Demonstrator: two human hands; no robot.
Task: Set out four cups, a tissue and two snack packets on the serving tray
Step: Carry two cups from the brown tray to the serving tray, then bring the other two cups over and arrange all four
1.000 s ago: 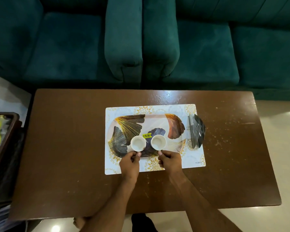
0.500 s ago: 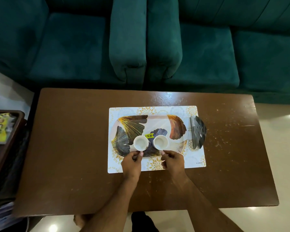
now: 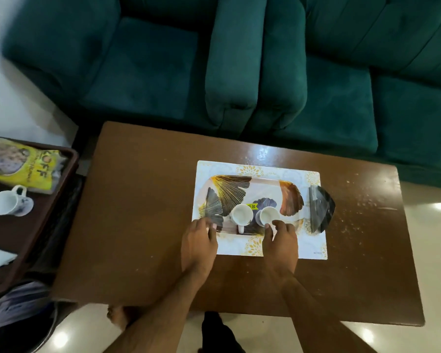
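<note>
Standing side by side on the serving tray (image 3: 242,182) are two white cups, the left cup (image 3: 241,214) now released. The left hand (image 3: 198,242) is being drawn away leftward, fingers loosely curled and holding nothing. The right cup (image 3: 269,216) is being pinched at its handle by the right hand (image 3: 280,242). A side tray (image 3: 49,212) with another cup (image 3: 7,202) and a yellow snack packet (image 3: 23,168) is now being shown beside the table (image 3: 138,212).

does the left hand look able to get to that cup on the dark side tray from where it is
Probably yes. The left hand holds nothing and rests at the serving tray's near edge, and only bare table lies between it and the cup on the side tray. It is a long sideways stretch.
</note>
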